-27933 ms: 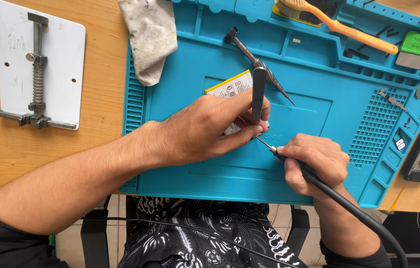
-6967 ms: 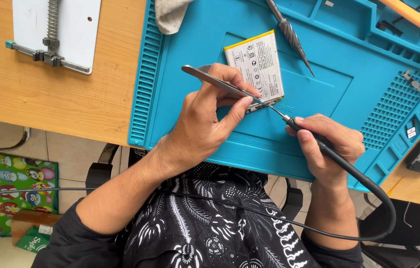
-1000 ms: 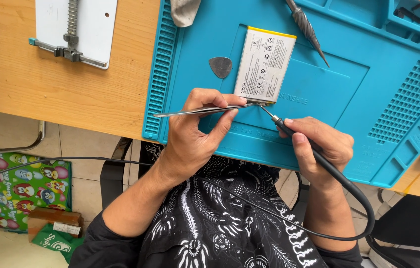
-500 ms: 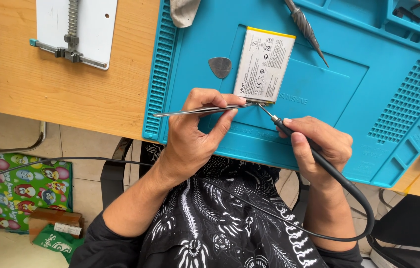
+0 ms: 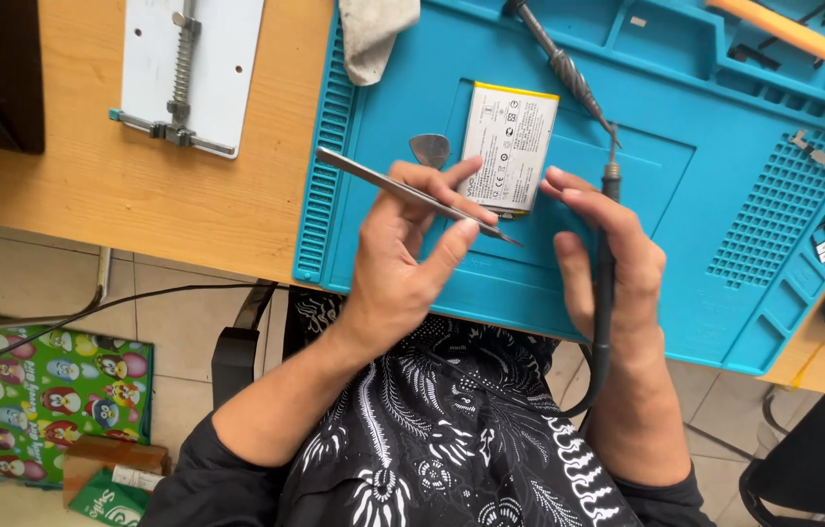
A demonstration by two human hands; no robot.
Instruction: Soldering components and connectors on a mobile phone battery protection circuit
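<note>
Left hand [image 5: 402,259] pinches tweezers [image 5: 412,193] – tips near the battery's [image 5: 508,146] lower edge on the blue mat [image 5: 724,166]. Right hand [image 5: 607,254] grips a corded soldering iron [image 5: 605,263] – bare mat beyond.

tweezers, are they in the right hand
No, the left hand grips the tweezers, while the right hand holds a black corded soldering iron.

A white battery [image 5: 508,146] edged in yellow is lying on a turquoise mat [image 5: 724,185]. The wooden bench [image 5: 139,205] is showing light orange-brown, and the shirt [image 5: 442,439] is showing a black-and-white floral pattern.
</note>
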